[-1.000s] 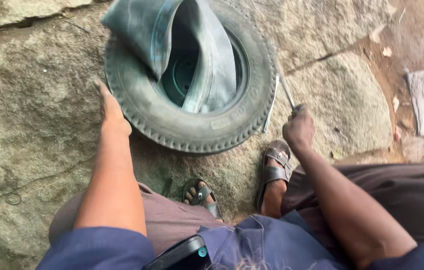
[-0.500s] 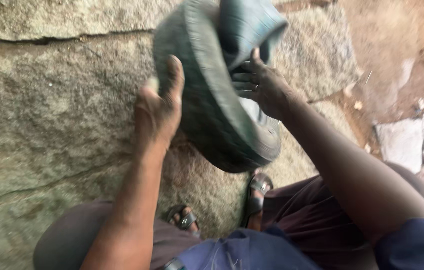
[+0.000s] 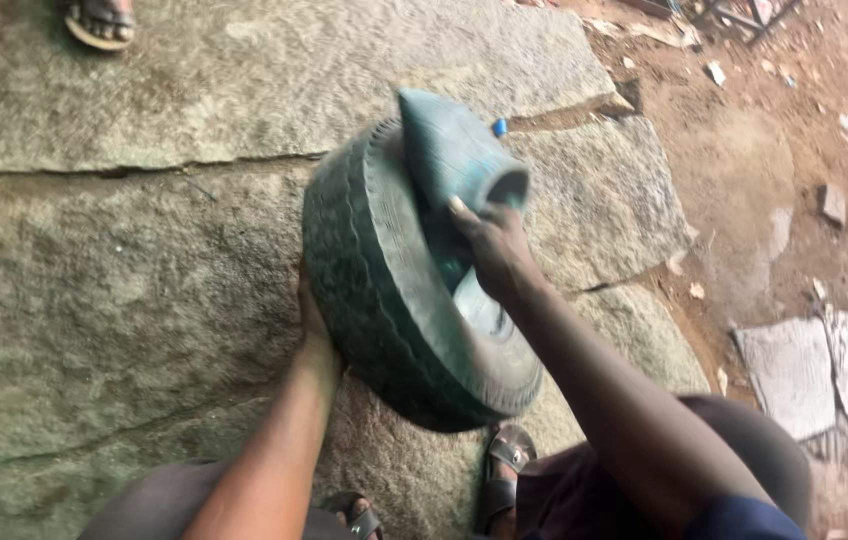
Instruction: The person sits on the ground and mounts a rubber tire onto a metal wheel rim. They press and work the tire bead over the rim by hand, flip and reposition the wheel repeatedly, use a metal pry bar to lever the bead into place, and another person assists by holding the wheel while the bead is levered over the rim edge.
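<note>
Rough stone slab floor [image 3: 144, 270]. Your left hand [image 3: 312, 322] props worn dusty tyre [image 3: 384, 300] upright, fingers hidden behind tread; right hand [image 3: 492, 245] fingers grip protruding inner tube [image 3: 449, 150].

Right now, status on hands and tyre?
Left hand braces tyre tread; right hand grips inner tube. Tyre tilted up on stone slab. Nothing in the way.

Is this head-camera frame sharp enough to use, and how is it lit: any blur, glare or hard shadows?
Head view: soft, even daylight with no glare and no hard shadows on the stone slabs. The tyre tread, inner tube and right hand look slightly smeared, as from motion. The left hand is mostly hidden behind the tyre. The stone texture stays readable.
</note>
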`<state>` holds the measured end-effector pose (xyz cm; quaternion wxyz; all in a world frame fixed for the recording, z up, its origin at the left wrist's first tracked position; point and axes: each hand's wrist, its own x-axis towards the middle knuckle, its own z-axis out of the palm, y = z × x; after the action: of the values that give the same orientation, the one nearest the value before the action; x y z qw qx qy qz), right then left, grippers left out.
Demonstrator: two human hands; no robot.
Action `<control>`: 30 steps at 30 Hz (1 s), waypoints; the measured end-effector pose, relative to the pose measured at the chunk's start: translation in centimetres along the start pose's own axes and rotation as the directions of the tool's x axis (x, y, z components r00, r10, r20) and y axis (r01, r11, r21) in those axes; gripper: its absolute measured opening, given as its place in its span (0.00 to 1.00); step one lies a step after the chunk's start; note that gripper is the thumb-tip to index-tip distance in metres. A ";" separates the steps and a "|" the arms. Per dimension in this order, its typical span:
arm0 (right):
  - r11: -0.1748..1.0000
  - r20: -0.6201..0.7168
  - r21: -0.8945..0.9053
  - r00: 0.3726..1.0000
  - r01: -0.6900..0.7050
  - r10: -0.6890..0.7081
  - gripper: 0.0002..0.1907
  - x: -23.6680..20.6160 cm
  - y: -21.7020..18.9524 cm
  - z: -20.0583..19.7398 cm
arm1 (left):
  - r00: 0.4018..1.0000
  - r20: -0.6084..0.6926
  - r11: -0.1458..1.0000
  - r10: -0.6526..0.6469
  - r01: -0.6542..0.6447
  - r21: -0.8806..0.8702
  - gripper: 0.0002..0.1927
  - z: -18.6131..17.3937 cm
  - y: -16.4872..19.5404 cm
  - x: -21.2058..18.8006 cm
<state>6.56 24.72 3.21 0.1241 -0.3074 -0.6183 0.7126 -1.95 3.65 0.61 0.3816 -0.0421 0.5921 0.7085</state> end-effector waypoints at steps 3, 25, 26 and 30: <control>0.979 -0.172 -0.100 0.966 0.176 -0.191 0.16 0.4 -4.2 0.5 | 0.996 0.033 0.996 0.088 -0.088 -0.023 0.48 1.7 1.4 -0.8; 0.988 0.024 0.077 0.991 -0.134 0.132 0.25 -1.1 -1.6 -2.0 | 0.819 -0.063 0.810 0.570 -0.547 0.211 0.14 3.6 1.3 -4.5; 0.985 0.023 0.067 0.987 -0.159 0.157 0.25 -1.9 -1.3 -2.0 | 0.864 -0.038 0.846 0.502 -0.482 0.230 0.13 2.9 0.9 -5.0; 0.977 0.044 0.034 0.976 -0.213 0.211 0.24 -3.4 -0.2 -2.4 | 0.770 0.065 0.698 0.635 -0.608 0.378 0.15 -0.6 -0.6 -5.4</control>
<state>10.59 24.86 4.21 0.0409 -0.3549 -0.5707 0.7394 2.02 0.52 2.71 0.0998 0.2095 0.7091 0.6658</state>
